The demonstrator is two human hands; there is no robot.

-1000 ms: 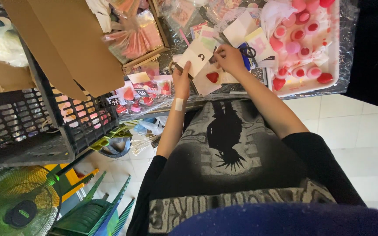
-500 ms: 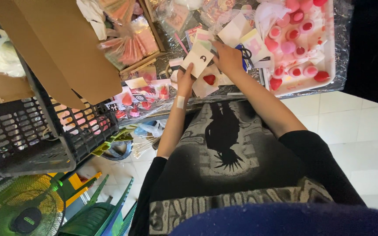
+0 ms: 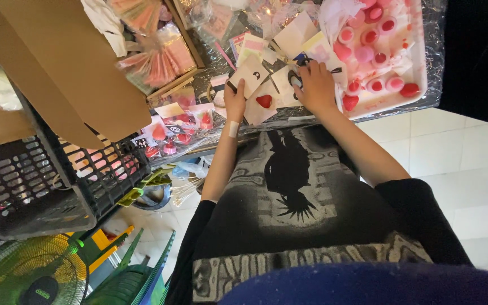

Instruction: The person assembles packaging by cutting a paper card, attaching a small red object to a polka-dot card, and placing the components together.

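My left hand (image 3: 234,103), with a plaster on the wrist, holds a white card (image 3: 251,72) by its lower edge, just above the table. A second white card with a red heart (image 3: 264,101) lies flat beside it. To the right, my right hand (image 3: 316,86) rests palm down on more white cards. Its fingers curl over a small dark and white thing (image 3: 295,79), and I cannot tell whether it grips it.
A white tray (image 3: 419,73) of pink and red sponges sits at the right. Packets of pink items (image 3: 162,59) lie on the left. A cardboard sheet (image 3: 69,68) leans over a black crate (image 3: 46,186). A green fan (image 3: 24,277) and a green chair (image 3: 139,271) stand on the tiled floor.
My right hand has let go of the white card and dropped onto the cards at the right. My left hand still holds the card, now lower.
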